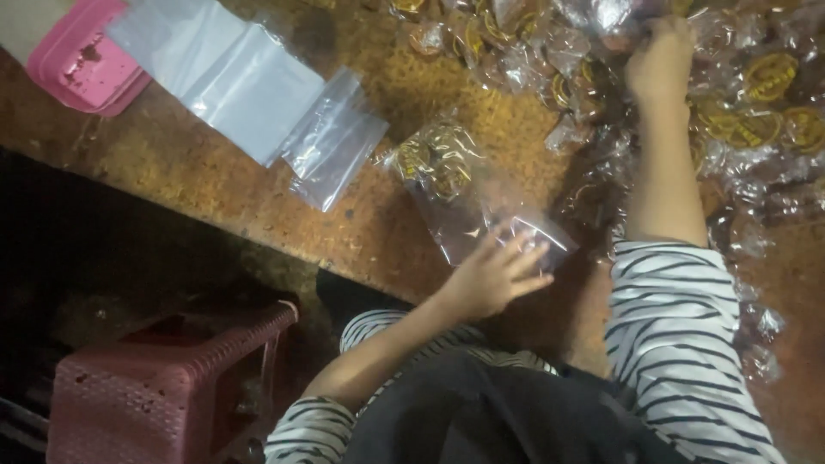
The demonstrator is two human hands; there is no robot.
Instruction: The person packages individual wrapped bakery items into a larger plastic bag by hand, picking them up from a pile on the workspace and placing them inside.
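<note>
My left hand [497, 273] rests with fingers spread on the open end of a clear plastic bag [468, 193] that lies on the brown worktop [223, 185]; gold-coloured rings show inside the bag's far end. My right hand [660, 60] reaches far up into a heap of small clear packets with gold rings [756, 103], fingers curled among them; whether it grips one is hidden. Both arms wear black-and-white striped sleeves.
Empty clear zip bags [232, 77] lie at the upper left, beside a pink lidded box [82, 56]. A pink plastic stool [163, 378] stands below the worktop's edge at lower left. More small packets trail down the right side [756, 344].
</note>
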